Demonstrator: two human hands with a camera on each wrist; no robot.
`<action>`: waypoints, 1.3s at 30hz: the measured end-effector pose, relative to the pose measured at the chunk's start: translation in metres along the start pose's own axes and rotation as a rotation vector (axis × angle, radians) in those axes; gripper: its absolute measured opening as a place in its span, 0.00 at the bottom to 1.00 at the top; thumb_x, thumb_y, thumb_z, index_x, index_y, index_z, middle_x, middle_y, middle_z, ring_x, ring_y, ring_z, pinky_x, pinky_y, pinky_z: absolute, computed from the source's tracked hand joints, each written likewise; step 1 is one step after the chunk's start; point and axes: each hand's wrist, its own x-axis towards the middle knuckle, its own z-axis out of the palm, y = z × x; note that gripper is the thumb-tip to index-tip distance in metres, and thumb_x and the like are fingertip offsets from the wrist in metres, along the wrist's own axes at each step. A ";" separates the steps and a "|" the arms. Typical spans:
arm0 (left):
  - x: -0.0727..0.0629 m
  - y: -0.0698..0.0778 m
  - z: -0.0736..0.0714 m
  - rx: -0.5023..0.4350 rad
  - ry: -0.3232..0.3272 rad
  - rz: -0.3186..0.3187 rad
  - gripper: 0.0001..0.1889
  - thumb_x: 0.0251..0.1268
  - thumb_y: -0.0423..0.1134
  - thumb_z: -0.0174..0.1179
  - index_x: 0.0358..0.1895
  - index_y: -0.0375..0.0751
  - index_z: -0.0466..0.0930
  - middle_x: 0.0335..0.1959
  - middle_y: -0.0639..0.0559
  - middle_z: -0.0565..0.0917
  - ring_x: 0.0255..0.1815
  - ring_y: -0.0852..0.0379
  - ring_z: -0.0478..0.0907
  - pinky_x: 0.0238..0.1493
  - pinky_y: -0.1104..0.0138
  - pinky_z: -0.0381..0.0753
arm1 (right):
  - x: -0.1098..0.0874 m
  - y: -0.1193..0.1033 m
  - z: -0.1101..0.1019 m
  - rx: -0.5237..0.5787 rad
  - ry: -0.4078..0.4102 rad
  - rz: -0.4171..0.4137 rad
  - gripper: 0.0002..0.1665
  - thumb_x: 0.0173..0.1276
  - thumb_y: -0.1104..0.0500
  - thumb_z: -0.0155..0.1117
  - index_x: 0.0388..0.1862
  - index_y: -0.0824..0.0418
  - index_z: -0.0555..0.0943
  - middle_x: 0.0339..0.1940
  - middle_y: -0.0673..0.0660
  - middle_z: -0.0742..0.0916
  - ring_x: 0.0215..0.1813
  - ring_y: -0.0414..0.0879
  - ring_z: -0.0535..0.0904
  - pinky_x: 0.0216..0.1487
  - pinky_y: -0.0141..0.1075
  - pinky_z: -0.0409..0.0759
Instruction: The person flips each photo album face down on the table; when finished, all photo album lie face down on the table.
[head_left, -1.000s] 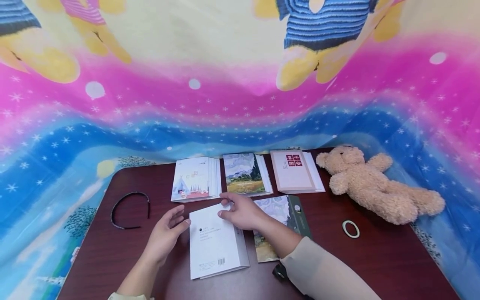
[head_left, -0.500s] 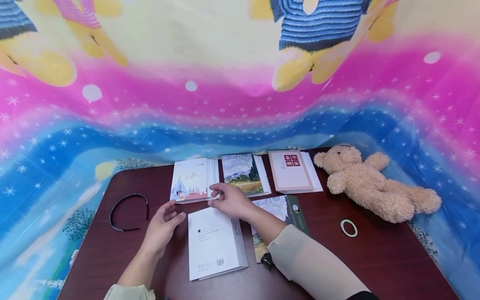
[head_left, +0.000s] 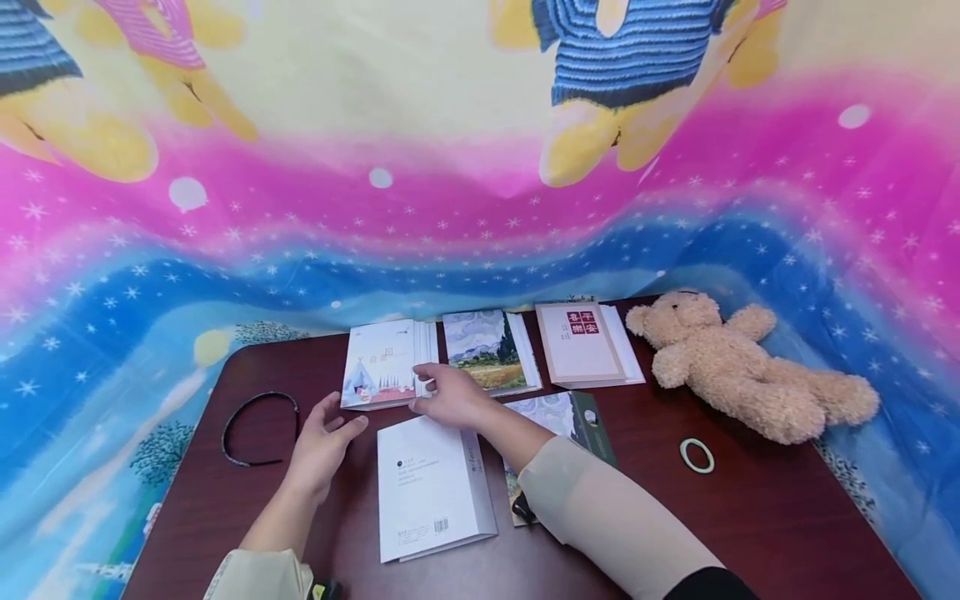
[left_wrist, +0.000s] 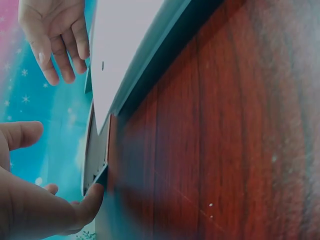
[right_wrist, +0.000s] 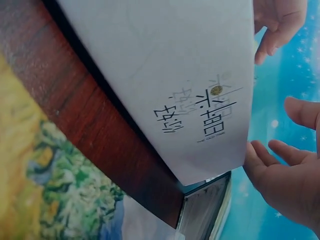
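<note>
A white book (head_left: 427, 492) lies back cover up near the table's front, its lettered spine (right_wrist: 200, 115) facing the right wrist camera. Behind it is a white notebook (head_left: 381, 367) with a tent picture. My right hand (head_left: 456, 398) reaches over the top edge of the book, its fingertips at the notebook's lower right corner, thumb and fingers apart. Off the notebook's lower left corner is my left hand (head_left: 318, 442), fingers loosely bent with nothing between them. In the left wrist view its fingertips show close to a book corner.
A landscape-painting notebook (head_left: 480, 350) and a pink-covered notebook (head_left: 581, 350) complete the back row. Under my right forearm lies another painted booklet (head_left: 543, 408). A black headband (head_left: 227, 417) is at left; a pale green bangle (head_left: 697, 456) and a teddy bear (head_left: 742, 367) are at right.
My right hand has shifted left and away from me, from the white book's upper right corner to the tent notebook. My left hand has drawn slightly left. The books look much the same.
</note>
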 end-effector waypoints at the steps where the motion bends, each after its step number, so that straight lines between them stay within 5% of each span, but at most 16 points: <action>1: 0.002 0.000 0.000 -0.011 -0.002 -0.003 0.46 0.73 0.40 0.64 0.85 0.40 0.43 0.84 0.37 0.50 0.81 0.36 0.52 0.76 0.43 0.61 | 0.002 0.000 0.001 -0.008 -0.004 0.004 0.37 0.72 0.52 0.69 0.78 0.54 0.71 0.70 0.54 0.81 0.67 0.51 0.79 0.64 0.45 0.79; 10: 0.017 -0.002 0.000 -0.096 -0.026 -0.043 0.47 0.74 0.37 0.61 0.85 0.37 0.38 0.83 0.33 0.49 0.78 0.39 0.59 0.76 0.46 0.64 | 0.016 0.005 0.012 -0.150 -0.009 0.007 0.39 0.72 0.50 0.69 0.79 0.55 0.71 0.68 0.58 0.83 0.69 0.52 0.78 0.64 0.45 0.79; 17: 0.025 0.000 0.003 -0.163 -0.040 -0.050 0.46 0.75 0.34 0.59 0.85 0.37 0.37 0.83 0.33 0.51 0.76 0.41 0.62 0.75 0.48 0.66 | 0.022 0.005 0.016 -0.185 -0.037 0.020 0.40 0.72 0.50 0.68 0.80 0.56 0.69 0.74 0.56 0.78 0.74 0.52 0.73 0.71 0.46 0.73; 39: 0.037 0.005 0.006 -0.224 -0.034 -0.051 0.43 0.77 0.32 0.57 0.84 0.34 0.39 0.78 0.28 0.58 0.74 0.41 0.65 0.74 0.51 0.68 | 0.034 -0.002 0.019 -0.255 -0.027 0.098 0.41 0.71 0.48 0.69 0.80 0.54 0.69 0.73 0.56 0.79 0.71 0.53 0.76 0.69 0.45 0.75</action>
